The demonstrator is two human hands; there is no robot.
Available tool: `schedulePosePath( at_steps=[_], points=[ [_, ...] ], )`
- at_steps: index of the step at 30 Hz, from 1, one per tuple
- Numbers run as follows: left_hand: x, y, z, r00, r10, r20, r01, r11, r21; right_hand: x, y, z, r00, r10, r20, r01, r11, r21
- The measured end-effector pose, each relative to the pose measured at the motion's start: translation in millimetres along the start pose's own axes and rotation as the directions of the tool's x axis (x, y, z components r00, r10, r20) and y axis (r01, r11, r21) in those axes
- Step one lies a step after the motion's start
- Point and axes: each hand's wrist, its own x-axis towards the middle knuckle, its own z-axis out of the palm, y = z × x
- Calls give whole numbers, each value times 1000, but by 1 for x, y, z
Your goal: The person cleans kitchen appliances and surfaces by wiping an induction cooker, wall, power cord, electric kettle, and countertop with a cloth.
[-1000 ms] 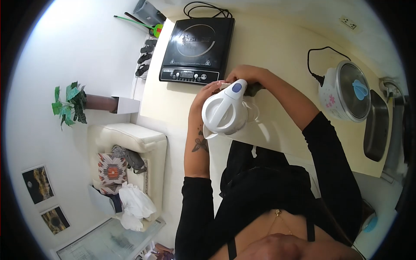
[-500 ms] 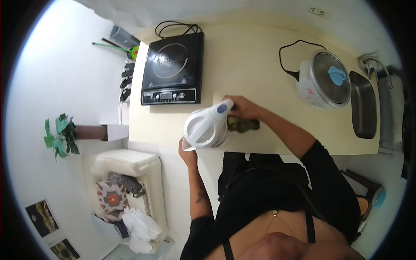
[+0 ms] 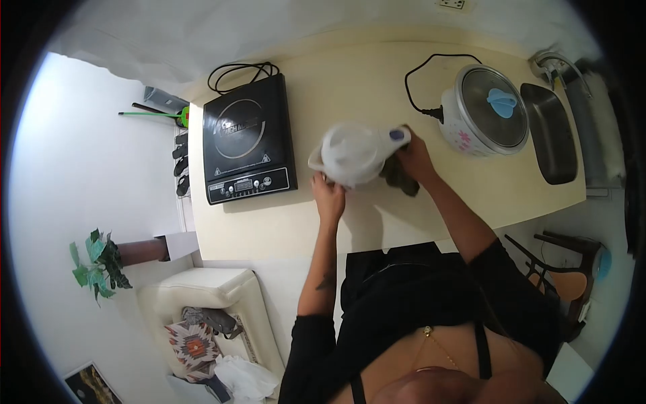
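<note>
A white electric kettle [image 3: 351,153] is in both my hands, its lid facing the camera and its spout pointing left. My right hand [image 3: 415,159] is wrapped round the handle, near the blue-grey button. A dark green cloth [image 3: 402,180] hangs beneath that hand, partly hidden by the kettle and fingers. My left hand [image 3: 328,196] grips the kettle's lower side near the spout, its fingertips partly hidden. The kettle is above the cream countertop [image 3: 323,232], and slightly blurred.
A black induction cooker [image 3: 245,138] with a coiled cord lies to the left. On the right stand a white rice cooker [image 3: 464,124] with a glass lid and a sink [image 3: 552,135] with a tap. A cream sofa [image 3: 202,286] and a potted plant [image 3: 101,266] are lower left.
The kettle has moved right and further from my body over the counter, both hands going with it. Its handle now points more to the right. The camera view has shifted and turned slightly.
</note>
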Motion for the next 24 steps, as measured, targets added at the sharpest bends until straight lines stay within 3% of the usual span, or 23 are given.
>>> schedulePosePath(
  at_steps=[2,5,6,9,14,16,20,24],
  points=[
    [32,16,12,999,-25,-32,19,987,-162,26,0,-3,984,-58,-171,40,994,-106],
    [80,26,33,1000,-7,-1,7,986,-169,66,-3,-8,939,-145,-313,96,981,-166],
    [98,23,43,998,58,-16,-60,981,-184,79,-2,-10,905,-195,-379,132,974,-186],
    [143,31,61,995,95,-8,-95,976,-197,109,-15,-12,861,-155,-484,-2,951,-308],
    [164,64,55,997,65,29,-54,960,-275,140,-16,-19,834,-107,-541,-82,946,-314],
    [171,62,46,959,264,103,-273,958,87,147,-11,-24,843,-72,-533,-87,960,-267],
    [174,56,40,981,155,118,-153,988,-26,143,-7,-33,885,-68,-461,-54,968,-245],
    [162,61,46,982,138,129,-143,989,27,133,-3,-31,898,-98,-430,2,975,-220]
  ],
)
